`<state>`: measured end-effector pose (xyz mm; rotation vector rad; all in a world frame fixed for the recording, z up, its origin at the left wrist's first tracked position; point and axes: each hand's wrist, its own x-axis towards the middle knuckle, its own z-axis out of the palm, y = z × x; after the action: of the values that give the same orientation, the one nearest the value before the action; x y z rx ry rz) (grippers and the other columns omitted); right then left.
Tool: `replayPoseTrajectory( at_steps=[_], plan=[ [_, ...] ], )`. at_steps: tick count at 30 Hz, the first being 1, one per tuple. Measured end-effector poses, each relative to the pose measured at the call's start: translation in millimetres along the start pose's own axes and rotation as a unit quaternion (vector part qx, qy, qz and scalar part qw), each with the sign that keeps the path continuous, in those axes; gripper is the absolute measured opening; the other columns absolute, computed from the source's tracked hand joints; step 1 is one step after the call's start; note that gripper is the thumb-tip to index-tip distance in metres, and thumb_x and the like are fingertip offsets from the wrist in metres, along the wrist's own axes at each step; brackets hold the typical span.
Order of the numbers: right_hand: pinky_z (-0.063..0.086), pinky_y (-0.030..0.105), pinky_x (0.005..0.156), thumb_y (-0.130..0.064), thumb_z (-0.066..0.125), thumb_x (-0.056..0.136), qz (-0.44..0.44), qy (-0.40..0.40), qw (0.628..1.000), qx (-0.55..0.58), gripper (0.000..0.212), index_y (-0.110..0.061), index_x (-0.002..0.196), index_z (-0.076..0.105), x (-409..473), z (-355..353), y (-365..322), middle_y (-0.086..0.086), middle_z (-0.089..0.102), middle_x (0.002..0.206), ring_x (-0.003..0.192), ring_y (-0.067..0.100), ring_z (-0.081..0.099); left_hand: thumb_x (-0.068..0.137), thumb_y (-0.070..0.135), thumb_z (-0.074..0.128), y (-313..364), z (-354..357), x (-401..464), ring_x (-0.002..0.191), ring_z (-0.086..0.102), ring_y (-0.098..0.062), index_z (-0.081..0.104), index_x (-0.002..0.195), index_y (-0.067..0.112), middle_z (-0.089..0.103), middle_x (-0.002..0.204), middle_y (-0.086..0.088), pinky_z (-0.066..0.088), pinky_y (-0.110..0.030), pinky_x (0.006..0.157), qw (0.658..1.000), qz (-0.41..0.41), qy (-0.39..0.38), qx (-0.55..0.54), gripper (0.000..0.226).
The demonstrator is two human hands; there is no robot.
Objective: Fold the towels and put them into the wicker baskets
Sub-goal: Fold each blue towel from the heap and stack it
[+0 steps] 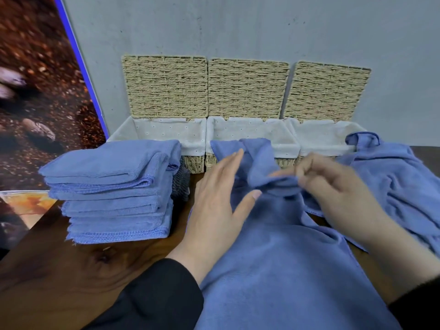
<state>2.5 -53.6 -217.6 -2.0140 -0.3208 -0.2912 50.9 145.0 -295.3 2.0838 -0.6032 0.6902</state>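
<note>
Spread flat at the near edge of a dark wood table (pixel 71 270): a blue towel (pixel 273 270), its far end bunched into a ridge. Resting on that towel, the left hand (pixel 214 198), fingers straight and relaxed, thumb tip against the fold, black sleeve (pixel 154 294) at the wrist. Pinching the bunched ridge from the other side, the right hand (pixel 338 194), fingers curled round the cloth. Beyond the fingers, the towel's far corner lifted over the front rim of the middle basket (pixel 285 146). To the left, a stack of folded towels (pixel 114 191), blue, edges stitched, standing on the table just in front of the left basket (pixel 190 160). To the right, a loose heap of unfolded towels (pixel 400 182), one corner draped up against the right basket (pixel 321 148). Ranged side by side along a grey wall (pixel 238 27), all three wicker baskets, each lined in white dotted cloth, each with its woven lid (pixel 166 86) hinged up and leaning on the wall. No towel visible inside the left or right basket. Behind the stack, something dark and knitted (pixel 181 184), mostly hidden, not identifiable. At far left, a poster (pixel 35 91) in brown and orange tones with a blue edge.
</note>
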Motion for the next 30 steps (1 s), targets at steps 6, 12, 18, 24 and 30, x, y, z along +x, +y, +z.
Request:
replayPoseTrajectory(
  at_steps=[6,12,18,24,30],
  plan=[
    [0.041,0.032,0.072,0.000,0.051,0.100,0.037,-0.013,0.999,0.038,0.033,-0.023,0.076,0.056,-22.3,16.4,36.7,-0.009,0.078,0.096,0.074,0.026,0.060,0.094,0.033,0.055,-7.9,10.3,-2.7,0.130,0.051,-0.012,0.073,0.103,0.023,0.061,0.129,0.008,0.039,-0.041,0.104,0.995,0.067,-0.069,0.036,0.023],
    [0.040,0.018,0.055,-0.016,0.065,0.094,0.016,-0.022,1.000,0.015,0.019,-0.031,0.084,0.059,-24.1,14.3,38.1,-0.012,0.062,0.070,0.058,0.002,0.049,0.095,0.037,0.056,2.8,2.7,-3.5,0.109,0.057,0.002,0.067,0.087,0.021,0.066,0.097,0.015,0.041,-0.031,0.099,0.998,0.028,-0.034,-0.054,0.021],
    [0.040,0.027,0.062,-0.044,0.068,0.091,-0.027,-0.080,0.991,-0.099,0.031,-0.022,0.074,0.054,-23.5,25.6,44.2,-0.015,0.054,0.067,0.064,0.001,0.049,0.097,0.035,0.056,16.5,4.3,-6.8,0.078,0.055,-0.011,0.062,0.075,0.025,0.054,0.069,0.012,0.045,-0.027,0.095,0.995,0.047,-0.043,-0.074,0.025],
    [0.033,0.041,0.056,-0.044,0.050,0.087,-0.025,-0.001,0.997,-0.077,0.039,-0.016,0.063,0.037,-22.1,10.1,45.3,0.006,0.038,0.064,0.057,0.010,0.032,0.094,0.031,0.062,5.5,2.6,-4.4,0.073,0.050,-0.012,0.058,0.071,0.016,0.051,0.069,0.006,0.038,-0.027,0.081,0.988,0.074,-0.122,-0.051,0.028],
    [0.047,0.038,0.071,-0.062,0.069,0.080,-0.018,-0.100,0.992,-0.069,0.026,-0.037,0.087,0.064,-26.5,-2.9,36.1,-0.013,0.068,0.079,0.072,0.022,0.061,0.096,0.028,0.059,13.0,3.3,-6.6,0.086,0.063,-0.019,0.061,0.074,0.010,0.063,0.077,0.002,0.045,-0.044,0.085,0.985,0.067,-0.131,-0.086,0.029]
  ],
)
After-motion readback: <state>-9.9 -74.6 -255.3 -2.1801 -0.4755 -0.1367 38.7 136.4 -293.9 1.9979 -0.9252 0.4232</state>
